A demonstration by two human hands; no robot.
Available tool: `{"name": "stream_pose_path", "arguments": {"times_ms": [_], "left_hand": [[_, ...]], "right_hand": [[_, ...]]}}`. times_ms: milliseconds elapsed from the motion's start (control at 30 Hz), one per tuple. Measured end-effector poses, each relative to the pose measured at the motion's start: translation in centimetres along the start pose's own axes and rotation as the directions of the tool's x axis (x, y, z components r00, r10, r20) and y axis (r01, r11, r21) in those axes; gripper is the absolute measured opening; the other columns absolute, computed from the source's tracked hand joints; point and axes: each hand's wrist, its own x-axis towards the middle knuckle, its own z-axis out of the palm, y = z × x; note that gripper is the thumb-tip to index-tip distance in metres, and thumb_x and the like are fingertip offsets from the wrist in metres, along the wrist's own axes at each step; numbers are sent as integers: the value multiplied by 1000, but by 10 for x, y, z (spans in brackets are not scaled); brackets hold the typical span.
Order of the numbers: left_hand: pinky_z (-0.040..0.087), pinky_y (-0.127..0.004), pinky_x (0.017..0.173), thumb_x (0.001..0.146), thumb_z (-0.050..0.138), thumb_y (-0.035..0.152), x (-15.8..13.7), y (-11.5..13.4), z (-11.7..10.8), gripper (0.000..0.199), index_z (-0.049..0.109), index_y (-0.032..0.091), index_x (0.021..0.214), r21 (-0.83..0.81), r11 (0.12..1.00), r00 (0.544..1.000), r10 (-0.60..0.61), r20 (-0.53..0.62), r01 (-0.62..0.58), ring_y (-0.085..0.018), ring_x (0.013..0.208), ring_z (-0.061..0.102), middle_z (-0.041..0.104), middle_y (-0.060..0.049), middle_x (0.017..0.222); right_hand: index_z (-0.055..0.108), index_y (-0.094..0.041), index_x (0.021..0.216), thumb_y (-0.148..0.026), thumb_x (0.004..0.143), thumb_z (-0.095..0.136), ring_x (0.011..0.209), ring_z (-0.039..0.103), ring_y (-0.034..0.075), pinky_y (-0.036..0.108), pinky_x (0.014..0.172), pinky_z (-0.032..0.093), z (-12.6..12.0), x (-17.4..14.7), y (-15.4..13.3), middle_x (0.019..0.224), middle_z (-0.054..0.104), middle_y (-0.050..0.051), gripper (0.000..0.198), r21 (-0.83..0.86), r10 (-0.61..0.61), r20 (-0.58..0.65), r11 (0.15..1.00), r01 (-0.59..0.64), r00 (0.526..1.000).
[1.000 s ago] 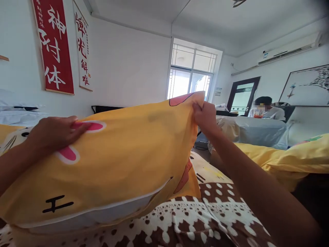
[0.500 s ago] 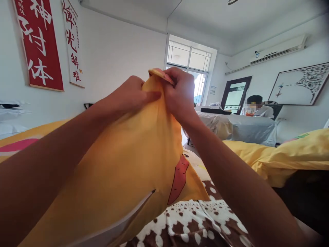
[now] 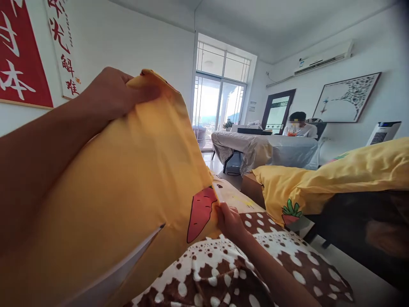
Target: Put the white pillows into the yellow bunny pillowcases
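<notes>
A yellow fabric cover (image 3: 128, 183) with a red carrot print (image 3: 202, 211) is held up before me. My left hand (image 3: 113, 91) is closed on its raised top edge, the thumb pressed flat on the near side. Lower down, my right hand (image 3: 230, 219) pinches the cover's right edge beside the carrot. A long slit (image 3: 137, 253) runs across the lower front, showing white inside. Under the cover lies a brown and white spotted blanket (image 3: 220, 273).
To the right, more yellow carrot-print bedding (image 3: 345, 170) lies over a dark piece of furniture (image 3: 361, 230). Farther back, a person (image 3: 308, 128) sits behind a table with a plastic-draped cloth (image 3: 287, 149). A glass door (image 3: 220, 102) stands behind.
My right hand has left the top edge and moved down to the cover's right edge. My left hand, still gripping the top, has shifted left and up. The view has turned right.
</notes>
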Motion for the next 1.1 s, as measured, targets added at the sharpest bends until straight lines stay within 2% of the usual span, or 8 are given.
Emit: {"name": "stream_pose_path", "arguments": {"times_ms": [133,267,400,467,533,700,933,1100], "left_hand": [[42,-37,62,66,57,61,-3,6,15,59,64,4,81,-43,999,999,19,-25,-20,-12,61,51,37,2,59],[26,-22,50,70,61,58,0,6,26,50,37,16,56,-98,984,983,155,95,-146,0,48,23,22,7,52],[21,-22,52,84,49,46,4,11,40,45,27,18,57,-68,928,927,369,64,-365,-2,50,23,26,5,56],[23,-25,55,89,42,38,3,16,51,35,41,16,62,210,859,872,487,-50,-468,-5,53,30,38,2,63],[25,-27,57,92,35,35,0,20,64,30,54,18,78,489,758,839,537,-90,-432,-10,57,42,50,-2,72],[28,-27,57,96,23,41,-8,13,77,42,59,20,101,672,655,896,443,29,-346,-21,66,60,60,-5,68],[34,-29,58,92,23,56,11,-7,69,54,61,19,103,614,761,938,335,-94,-210,-24,68,62,64,-7,70],[40,-34,70,89,25,62,5,-46,82,74,23,14,146,644,709,922,387,-17,-285,-29,79,63,68,-13,91]], "right_hand": [[40,-22,67,-28,98,25,42,44,11,23,47,33,23,-31,29,47,46,-3,35,-42,-12,-55,999,9,998],[43,-22,67,-32,98,23,41,43,12,24,46,32,31,-39,37,46,47,-3,39,-38,20,-20,999,-21,1000],[53,-19,77,-33,97,29,60,53,14,25,56,36,18,-11,23,65,59,2,34,-40,115,2,993,-114,993],[55,-19,85,-36,97,29,73,56,17,28,65,39,20,4,7,79,63,5,33,12,200,14,980,-200,980],[52,-20,84,-38,97,27,70,55,17,28,64,38,33,9,-7,76,61,4,33,114,281,66,951,-287,957],[45,-22,72,-36,96,16,52,49,16,28,52,33,75,-16,-8,59,55,3,40,235,304,164,912,-337,938],[55,-21,91,-45,88,41,66,57,15,23,59,41,66,-30,4,74,65,1,29,339,246,341,868,-363,907],[59,-18,85,-40,88,44,75,63,18,26,66,43,81,-38,-5,85,71,7,27,326,340,419,809,-489,842]]}}
